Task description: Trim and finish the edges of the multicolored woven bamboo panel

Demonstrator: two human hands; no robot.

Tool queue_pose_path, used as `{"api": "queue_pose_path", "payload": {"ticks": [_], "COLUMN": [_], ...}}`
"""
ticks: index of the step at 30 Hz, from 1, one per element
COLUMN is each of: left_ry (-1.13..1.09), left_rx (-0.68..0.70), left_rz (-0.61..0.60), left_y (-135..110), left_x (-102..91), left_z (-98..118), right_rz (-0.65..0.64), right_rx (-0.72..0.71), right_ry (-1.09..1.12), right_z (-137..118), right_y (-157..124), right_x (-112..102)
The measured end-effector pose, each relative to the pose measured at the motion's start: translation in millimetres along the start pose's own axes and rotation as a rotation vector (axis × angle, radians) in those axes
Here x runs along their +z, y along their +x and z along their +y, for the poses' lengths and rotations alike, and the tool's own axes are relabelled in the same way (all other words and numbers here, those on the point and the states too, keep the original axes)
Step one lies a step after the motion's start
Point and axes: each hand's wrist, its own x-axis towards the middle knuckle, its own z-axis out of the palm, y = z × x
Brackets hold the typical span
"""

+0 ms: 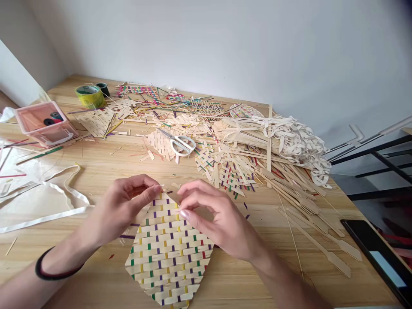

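Note:
A woven mat [169,253] of pale strips with purple, green, yellow and red squares lies on the wooden table [106,163] in front of me. My left hand [124,204] pinches the mat's top tip between thumb and fingers. My right hand [212,216] rests on the mat's upper right edge, its fingers curled and pinching a strip near the same tip. A black band circles my left wrist.
White-handled scissors [180,143] lie beyond the mat among several woven pieces and loose strips. A bundle of pale strips [273,137] sits at right. A tape roll [90,95], a pink box [43,122], white cloth [28,193] and a phone [380,253] are around.

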Motion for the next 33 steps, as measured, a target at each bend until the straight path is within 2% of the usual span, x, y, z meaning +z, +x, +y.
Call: {"api": "queue_pose_path", "payload": {"ticks": [5,10,19,28,33], "left_ry": [-0.032,-0.022,0.059,-0.011,-0.032], "left_rx": [-0.05,-0.066,0.018,-0.05,-0.06], "left_rz": [-0.077,-0.123,-0.168,-0.218,-0.213], "left_y": [-1.6,-3.0,0.4,-1.0,-1.4], "left_x": [12.4,18.4,13.6,10.2,12.1], "left_z": [-7.8,-9.2,-2.4,-11.3,-13.9], "right_rz": [-0.016,-0.014,0.039,0.042,0.037], "right_rx": [0.055,0.098,0.058,0.007,0.039], "right_ry": [0.181,0.161,0.097,0.088,0.233], "right_z": [5.6,7.5,3.6,0.5,4.4], "right_y": [4.2,5.8,4.8,4.0,2.4], "right_x": [8.9,15.5,14.2,15.9,14.1]}}
